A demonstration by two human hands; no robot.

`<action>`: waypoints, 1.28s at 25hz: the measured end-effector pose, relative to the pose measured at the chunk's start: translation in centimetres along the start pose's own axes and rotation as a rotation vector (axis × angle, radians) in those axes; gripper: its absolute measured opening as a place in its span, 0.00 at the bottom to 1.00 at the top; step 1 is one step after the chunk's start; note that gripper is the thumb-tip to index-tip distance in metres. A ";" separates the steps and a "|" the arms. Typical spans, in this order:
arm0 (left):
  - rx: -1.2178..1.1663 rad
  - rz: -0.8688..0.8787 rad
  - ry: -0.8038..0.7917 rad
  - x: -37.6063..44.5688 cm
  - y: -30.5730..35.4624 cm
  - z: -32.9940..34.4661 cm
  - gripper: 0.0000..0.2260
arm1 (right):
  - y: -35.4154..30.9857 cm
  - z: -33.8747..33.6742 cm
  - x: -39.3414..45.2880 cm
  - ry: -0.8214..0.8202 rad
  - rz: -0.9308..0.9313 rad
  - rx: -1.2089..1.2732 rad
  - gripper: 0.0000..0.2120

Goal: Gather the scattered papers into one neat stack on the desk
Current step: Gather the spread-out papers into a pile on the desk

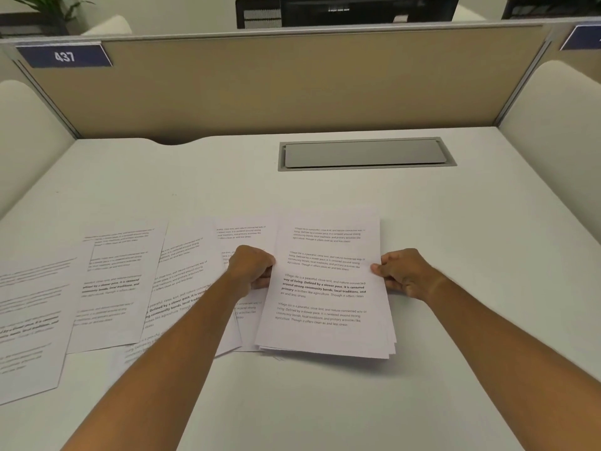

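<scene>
Midway through the gathering, I judge: my left hand (252, 266) and my right hand (401, 273) hold a partial stack (325, 288) by its 2 long edges, fingers curled round the paper, thumbs on top; the stack sits toward the near edge of the desk (325, 193), right of the middle, its lower sheets fanned out unevenly at the near right corner; both forearms reach straight forward from the near edge; the loose sheets (120, 281) lie overlapping toward the near left corner, 1 tucked under my left wrist; next, I think, the stack wants squaring, then the nearest loose sheet brought onto it.
</scene>
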State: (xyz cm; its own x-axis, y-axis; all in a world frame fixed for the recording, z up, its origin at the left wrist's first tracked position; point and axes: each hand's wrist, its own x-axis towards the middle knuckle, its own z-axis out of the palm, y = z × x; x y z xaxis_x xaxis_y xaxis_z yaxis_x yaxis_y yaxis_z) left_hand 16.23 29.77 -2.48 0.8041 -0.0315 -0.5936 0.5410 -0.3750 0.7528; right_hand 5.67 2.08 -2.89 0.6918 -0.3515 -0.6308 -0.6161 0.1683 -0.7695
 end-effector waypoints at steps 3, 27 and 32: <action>0.026 0.050 -0.007 0.4 -0.5 0.2 0.07 | -0.1 0.2 0.0 -0.027 -0.015 -0.020 0.03; -0.053 0.382 -0.044 -2.3 3.5 1.9 0.07 | -3.8 -2.5 -2.1 0.004 -0.323 -0.086 0.10; -0.125 0.581 -0.032 -5.4 8.3 4.5 0.04 | -8.1 -6.4 -4.8 0.117 -0.610 -0.043 0.06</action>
State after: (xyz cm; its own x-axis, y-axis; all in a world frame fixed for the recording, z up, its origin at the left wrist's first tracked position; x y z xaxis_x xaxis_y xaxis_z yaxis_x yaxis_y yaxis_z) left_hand 15.27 22.68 5.72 0.9704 -0.2271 -0.0815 0.0415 -0.1758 0.9835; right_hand 4.87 -3.50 7.00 0.8796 -0.4717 -0.0613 -0.1386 -0.1309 -0.9817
